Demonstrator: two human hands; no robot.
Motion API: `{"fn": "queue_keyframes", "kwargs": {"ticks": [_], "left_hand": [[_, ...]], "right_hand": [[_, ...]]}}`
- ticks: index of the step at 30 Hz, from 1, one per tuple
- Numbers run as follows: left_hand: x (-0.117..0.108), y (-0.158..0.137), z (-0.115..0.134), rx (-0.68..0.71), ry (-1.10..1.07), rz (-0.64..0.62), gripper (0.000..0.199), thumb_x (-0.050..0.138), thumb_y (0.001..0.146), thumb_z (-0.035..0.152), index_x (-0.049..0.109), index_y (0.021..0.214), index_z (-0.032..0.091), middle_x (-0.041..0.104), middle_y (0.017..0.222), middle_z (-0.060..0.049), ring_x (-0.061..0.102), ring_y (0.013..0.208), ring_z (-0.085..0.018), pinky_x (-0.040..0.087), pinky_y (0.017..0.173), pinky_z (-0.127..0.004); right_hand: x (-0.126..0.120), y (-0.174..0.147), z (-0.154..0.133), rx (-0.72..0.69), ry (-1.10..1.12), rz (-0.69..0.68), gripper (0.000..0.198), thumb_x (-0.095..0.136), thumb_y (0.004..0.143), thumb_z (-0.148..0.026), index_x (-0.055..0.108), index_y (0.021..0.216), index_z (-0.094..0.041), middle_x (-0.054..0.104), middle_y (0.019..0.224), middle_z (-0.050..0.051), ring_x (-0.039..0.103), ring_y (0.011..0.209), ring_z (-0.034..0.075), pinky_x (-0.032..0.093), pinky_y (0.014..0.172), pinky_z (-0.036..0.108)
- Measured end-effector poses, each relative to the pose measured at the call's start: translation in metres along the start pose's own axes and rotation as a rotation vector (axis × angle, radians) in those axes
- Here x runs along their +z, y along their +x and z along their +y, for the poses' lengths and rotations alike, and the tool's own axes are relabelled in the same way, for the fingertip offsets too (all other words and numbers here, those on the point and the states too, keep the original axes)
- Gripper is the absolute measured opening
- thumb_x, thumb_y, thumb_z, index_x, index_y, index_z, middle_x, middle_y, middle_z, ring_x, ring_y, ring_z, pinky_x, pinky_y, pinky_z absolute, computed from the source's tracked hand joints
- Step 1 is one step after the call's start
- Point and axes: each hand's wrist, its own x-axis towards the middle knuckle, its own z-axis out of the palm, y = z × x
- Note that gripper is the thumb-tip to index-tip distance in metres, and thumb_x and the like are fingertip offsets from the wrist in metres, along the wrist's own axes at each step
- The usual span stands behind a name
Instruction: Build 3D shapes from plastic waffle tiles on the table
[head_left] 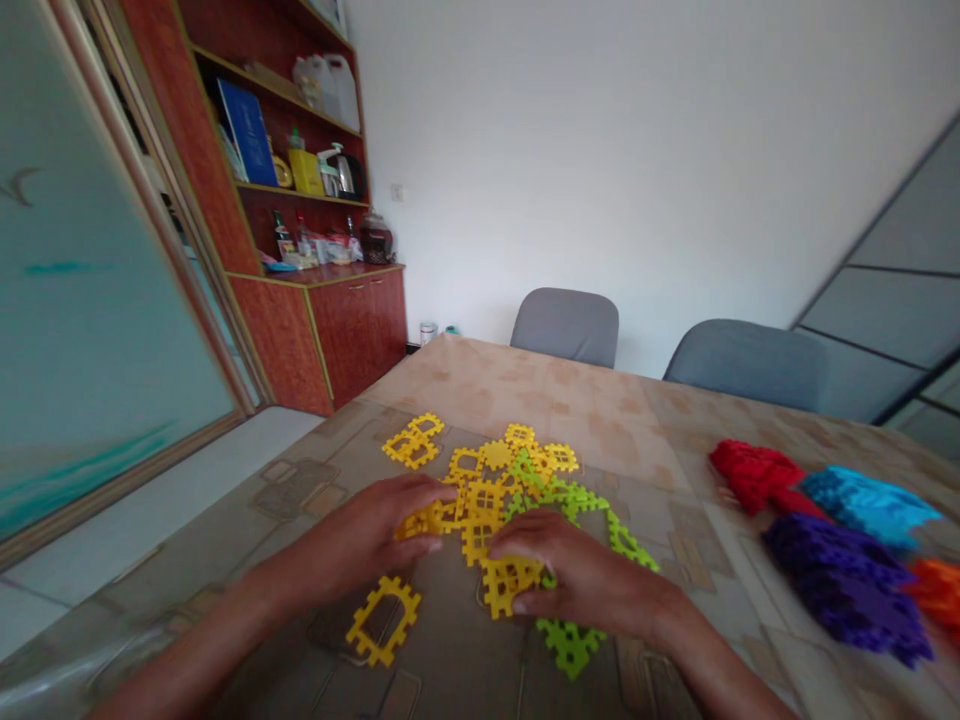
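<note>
A white wall [637, 150] forms the background. A reddish-brown cabinet [360, 330] with open shelves stands at the left, beside a frosted door panel [97, 250]. The shelves carry white jugs [343, 92], a blue folder [247, 130] and a kettle [348, 177]. Two grey chairs [566, 325] stand at the far side of a table [487, 380] with a patterned cover.

The yellow pieces [484, 497], flat and toothed along the edges, lie in an overlapping cluster at the middle of the table, between and beyond the hands. The green pieces [630, 545] adjoin the cluster on its right; a green triangle [571, 645] lies below the right hand. Two separate yellow pieces lie at the upper left of the cluster. One yellow frame [382, 654] lies apart, nearer the person.

Left hand [382, 525]: thumb and fingers are moderately spread around yellow material at the cluster's left edge; whether it grips cannot be determined.

Right hand [555, 560]: fingers and thumb close on a yellow lattice piece [508, 583] at the near end of the cluster.

Stacks of red pieces [757, 475], light-blue pieces [866, 505], purple pieces [847, 590] and orange pieces [937, 593] are grouped at the right, well apart from both hands.
</note>
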Motion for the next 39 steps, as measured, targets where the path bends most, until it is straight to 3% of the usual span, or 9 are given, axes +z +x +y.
{"fn": "queue_keyframes", "kwargs": {"ticks": [3,7,11,14,20,30,35,39], "left_hand": [[0.007,0.000,0.009,0.030,-0.068,-0.069,0.048,0.065,0.093,0.040,0.054,0.140,0.034,0.059,0.142,-0.003,0.054,0.131,-0.027,0.040,0.113,-0.042],[0.011,0.002,0.018,0.091,-0.162,-0.148,0.042,0.064,0.094,0.042,0.057,0.135,0.034,0.062,0.139,-0.002,0.058,0.126,-0.025,0.043,0.109,-0.035],[0.011,0.005,0.013,0.061,-0.149,-0.069,0.034,0.057,0.099,0.041,0.060,0.132,0.033,0.064,0.136,-0.001,0.058,0.125,-0.023,0.043,0.109,-0.035],[0.008,0.007,-0.001,0.027,-0.080,-0.016,0.033,0.053,0.100,0.041,0.061,0.131,0.031,0.065,0.135,-0.003,0.059,0.125,-0.024,0.044,0.109,-0.037],[0.003,0.008,-0.033,-0.064,0.021,0.076,0.036,0.048,0.098,0.038,0.065,0.127,0.025,0.066,0.135,-0.007,0.058,0.127,-0.028,0.042,0.112,-0.046],[0.001,0.002,-0.044,-0.073,-0.009,0.014,0.035,0.050,0.097,0.033,0.064,0.128,0.029,0.066,0.134,-0.003,0.059,0.125,-0.026,0.042,0.110,-0.042],[-0.003,-0.004,-0.038,-0.048,-0.001,-0.027,0.036,0.063,0.091,0.039,0.065,0.126,0.031,0.065,0.134,-0.004,0.058,0.125,-0.029,0.044,0.108,-0.041],[-0.006,-0.008,-0.010,0.007,-0.029,-0.108,0.048,0.074,0.081,0.029,0.061,0.127,0.032,0.062,0.133,-0.003,0.058,0.123,-0.027,0.045,0.105,-0.036]], "right_hand": [[-0.009,0.004,0.014,0.063,-0.041,0.158,0.026,0.059,0.094,-0.020,0.067,0.118,-0.023,0.072,0.114,0.005,0.064,0.107,0.020,0.048,0.096,0.036],[-0.016,0.017,0.037,0.194,-0.187,0.299,0.043,0.046,0.082,0.004,0.069,0.111,-0.018,0.071,0.117,0.011,0.063,0.113,0.023,0.044,0.102,0.040],[-0.014,0.027,0.043,0.141,-0.183,0.232,0.041,0.045,0.075,0.008,0.072,0.092,-0.019,0.076,0.103,0.005,0.068,0.100,0.019,0.049,0.094,0.031],[-0.017,0.027,0.047,0.132,-0.166,0.239,0.044,0.043,0.078,0.006,0.073,0.092,-0.022,0.077,0.096,0.000,0.070,0.096,0.016,0.051,0.088,0.027],[-0.033,0.019,0.073,0.278,-0.235,0.404,0.052,0.036,0.077,0.008,0.073,0.105,-0.016,0.074,0.113,0.011,0.067,0.107,0.024,0.048,0.097,0.039],[-0.018,0.015,0.057,0.271,-0.278,0.312,0.039,0.047,0.081,0.004,0.071,0.103,-0.018,0.072,0.109,0.010,0.063,0.107,0.021,0.044,0.098,0.034],[-0.016,0.010,0.027,0.160,-0.226,0.176,0.018,0.066,0.088,-0.019,0.069,0.106,-0.019,0.069,0.106,0.007,0.062,0.103,0.021,0.045,0.093,0.033],[-0.004,0.008,-0.003,0.113,-0.224,-0.013,0.058,0.087,0.068,-0.041,0.064,0.117,-0.020,0.063,0.117,0.007,0.056,0.112,0.026,0.041,0.101,0.039]]}}
